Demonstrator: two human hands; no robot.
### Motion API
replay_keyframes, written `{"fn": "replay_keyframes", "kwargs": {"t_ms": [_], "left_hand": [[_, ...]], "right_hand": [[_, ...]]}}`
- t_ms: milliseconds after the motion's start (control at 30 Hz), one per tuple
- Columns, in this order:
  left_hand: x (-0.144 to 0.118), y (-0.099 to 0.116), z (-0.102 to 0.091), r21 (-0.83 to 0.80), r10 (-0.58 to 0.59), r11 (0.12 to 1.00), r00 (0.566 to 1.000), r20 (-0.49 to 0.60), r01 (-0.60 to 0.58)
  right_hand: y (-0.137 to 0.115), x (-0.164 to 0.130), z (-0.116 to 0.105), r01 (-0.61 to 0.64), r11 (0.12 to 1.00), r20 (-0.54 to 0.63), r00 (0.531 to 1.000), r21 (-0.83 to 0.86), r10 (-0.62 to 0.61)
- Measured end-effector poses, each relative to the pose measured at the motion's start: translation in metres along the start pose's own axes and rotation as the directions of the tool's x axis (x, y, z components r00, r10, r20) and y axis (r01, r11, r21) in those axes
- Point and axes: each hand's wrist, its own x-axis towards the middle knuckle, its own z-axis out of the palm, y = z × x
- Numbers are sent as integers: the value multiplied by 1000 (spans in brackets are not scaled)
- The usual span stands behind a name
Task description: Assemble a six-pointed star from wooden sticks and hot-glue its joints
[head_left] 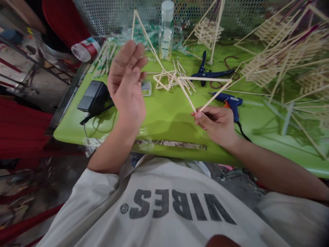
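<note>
The green table (164, 116) carries everything here, and the largest things on it are the finished stick lattices (280, 58) heaped at the right — too tangled to count, though a smaller lattice (207, 32) stands apart by the mesh at the back. Nearer the middle, the right hand (218, 125) pinches the corner of one stick triangle (203, 91) between thumb and fingertips, holding it just above the table; the left hand (127, 80) is raised, fingers spread, gripping nothing. I judge this a pause between gluing joints: the triangle looks closed at all three corners, and the next move would call for the free hand to fetch another stick or the glue gun. One blue glue gun (230, 102) lies just behind the right hand, one pair of dark pliers (205, 72) beyond it, one clear bottle (166, 31) upright at the back, one black adapter (94, 96) at the left — and a flat star-like stick piece (164, 79) lies loose at the centre.
</note>
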Motion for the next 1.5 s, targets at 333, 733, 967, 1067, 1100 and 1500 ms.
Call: {"fn": "replay_keyframes", "kwargs": {"t_ms": [333, 733, 967, 1067, 1100, 1500], "left_hand": [[-7, -24, 9, 187, -235, 967, 887, 396, 173], [-7, -19, 5, 224, -98, 972, 987, 125, 68], [0, -27, 1, 133, 27, 990, 997, 69, -36], [4, -30, -3, 161, 75, 984, 996, 40, -80], [5, -31, -4, 190, 76, 979, 997, 20, -79], [20, -21, -19, 107, 83, 993, 966, -245, -58]], "right_hand": [[0, -2, -2, 2, 999, 42, 999, 49, -4], [-6, -4, 0, -25, 998, 38, 999, 53, 23], [-5, -4, -1, 26, 998, 61, 998, 56, -30], [-5, -4, -1, 11, 999, 64, 998, 50, -15], [-5, -4, -1, 11, 999, 66, 998, 51, -15], [1, -6, -3, -22, 998, 72, 997, 64, 18]]}}
